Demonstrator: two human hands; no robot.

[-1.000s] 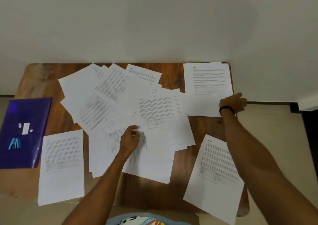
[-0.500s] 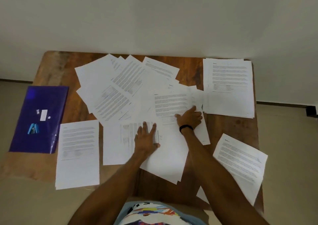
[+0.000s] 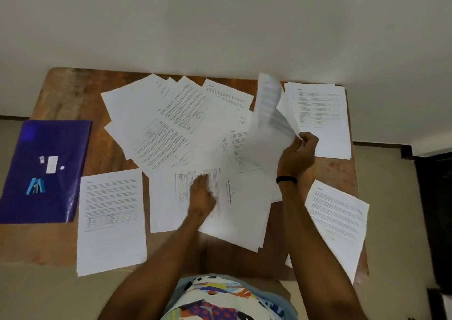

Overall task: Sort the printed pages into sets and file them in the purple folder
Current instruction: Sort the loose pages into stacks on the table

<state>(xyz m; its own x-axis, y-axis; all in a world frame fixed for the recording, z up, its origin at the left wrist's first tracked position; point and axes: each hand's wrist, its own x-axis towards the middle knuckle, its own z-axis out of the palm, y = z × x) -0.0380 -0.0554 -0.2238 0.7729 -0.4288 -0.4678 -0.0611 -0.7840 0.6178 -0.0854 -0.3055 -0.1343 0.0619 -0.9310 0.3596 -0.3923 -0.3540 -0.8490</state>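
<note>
Several printed white pages lie fanned in a loose heap point(image 3: 176, 121) across the middle of a wooden table point(image 3: 71, 92). My right hand point(image 3: 298, 154) pinches the corner of one printed page point(image 3: 269, 116), which is lifted and curled up over the heap, blurred. My left hand point(image 3: 201, 195) rests flat, fingers apart, on a page in the heap's near part. Separate stacks lie at the near left point(image 3: 111, 217), far right point(image 3: 320, 116) and near right point(image 3: 338, 224). The purple folder point(image 3: 46, 170) lies shut at the table's left edge.
A small blue stapler point(image 3: 36, 186) and white scraps point(image 3: 51, 164) sit on the folder. The near-right stack and the near-left stack overhang the table's front edge. A pale wall stands behind the table. A dark object point(image 3: 435, 212) stands on the floor at right.
My right hand left the far-right stack, came to the middle heap, took a page by its corner and lifted it. My left hand stayed pressing on the heap.
</note>
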